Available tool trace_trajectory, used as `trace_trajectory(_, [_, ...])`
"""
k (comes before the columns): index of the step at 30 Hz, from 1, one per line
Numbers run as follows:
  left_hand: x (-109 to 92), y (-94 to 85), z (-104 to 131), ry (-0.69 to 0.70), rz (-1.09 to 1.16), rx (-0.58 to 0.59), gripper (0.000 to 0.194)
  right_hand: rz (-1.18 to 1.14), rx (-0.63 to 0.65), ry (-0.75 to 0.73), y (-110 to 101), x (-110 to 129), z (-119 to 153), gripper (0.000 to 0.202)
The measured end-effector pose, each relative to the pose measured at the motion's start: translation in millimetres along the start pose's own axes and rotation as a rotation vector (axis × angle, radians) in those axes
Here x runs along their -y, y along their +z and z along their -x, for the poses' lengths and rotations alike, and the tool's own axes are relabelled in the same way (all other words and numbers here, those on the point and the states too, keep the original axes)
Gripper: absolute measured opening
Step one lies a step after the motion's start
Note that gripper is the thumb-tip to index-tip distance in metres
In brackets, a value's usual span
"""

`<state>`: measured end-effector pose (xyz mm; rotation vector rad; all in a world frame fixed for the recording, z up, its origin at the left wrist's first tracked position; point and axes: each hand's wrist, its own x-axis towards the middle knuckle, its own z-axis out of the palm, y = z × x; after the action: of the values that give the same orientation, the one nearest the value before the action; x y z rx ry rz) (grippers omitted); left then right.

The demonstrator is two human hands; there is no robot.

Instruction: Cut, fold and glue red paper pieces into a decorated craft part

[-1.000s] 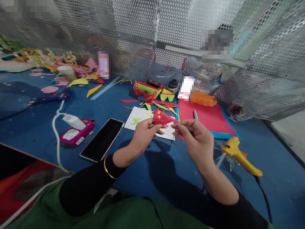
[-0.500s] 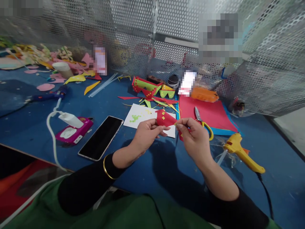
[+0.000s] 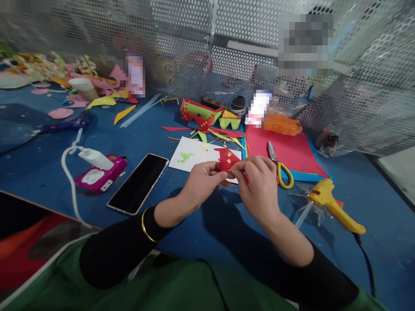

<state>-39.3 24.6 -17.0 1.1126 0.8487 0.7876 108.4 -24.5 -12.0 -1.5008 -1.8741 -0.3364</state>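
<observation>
A red paper cut-out [image 3: 226, 159] with small yellow squares on it is pinched in my left hand [image 3: 202, 180], thumb in front and fingers behind. My right hand [image 3: 259, 183] is closed at its lower edge, thumb and forefinger pressed together around a tiny yellowish piece that is barely visible. Part of the red paper is hidden behind the right hand. Beneath the cut-out lies a white sheet [image 3: 181, 151] with small green and yellow paper bits. Scissors [image 3: 285, 175] with yellow handles lie just right of my right hand, partly on red paper sheets [image 3: 292, 151].
A yellow glue gun [image 3: 333, 205] lies at the right. On the left are a black-screened phone [image 3: 139, 183], a purple power socket [image 3: 100, 175] with a white plug, and a blue glue gun [image 3: 69, 123]. Finished-looking paper glasses [image 3: 201, 115] and paper scraps [image 3: 214, 134] sit behind the white sheet.
My right hand has moved left, closer to my left hand, its pinch now over the red cut-out's lower edge. The red cut-out has turned and its yellow squares have shifted. The view has moved slightly.
</observation>
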Motion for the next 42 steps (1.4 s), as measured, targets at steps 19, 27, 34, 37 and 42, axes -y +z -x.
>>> trace_trajectory(19, [-2.0, 1.4, 1.1, -0.019, 0.024, 0.001, 0.005, 0.021, -0.084, 0.076, 7.5, 3.7, 4.4, 0.013])
trace_trajectory(27, [-2.3, 1.3, 1.1, -0.013, -0.003, 0.006, 0.006, -0.001, -0.106, 0.085, 8.2, 2.4, 5.2, 0.012])
trace_trajectory(34, [-2.6, 1.1, 1.5, -0.003, -0.016, 0.010, 0.005, -0.009, -0.094, 0.122, 7.7, 3.4, 4.8, 0.011])
trace_trajectory(37, [-2.7, 1.1, 1.6, -0.006, -0.011, 0.013, 0.006, -0.007, -0.103, 0.100, 7.4, 3.1, 4.7, 0.011])
trace_trajectory(42, [-1.1, 0.8, 1.3, -0.002, -0.005, 0.012, 0.006, -0.006, -0.103, 0.101, 7.0, 3.3, 5.1, 0.010])
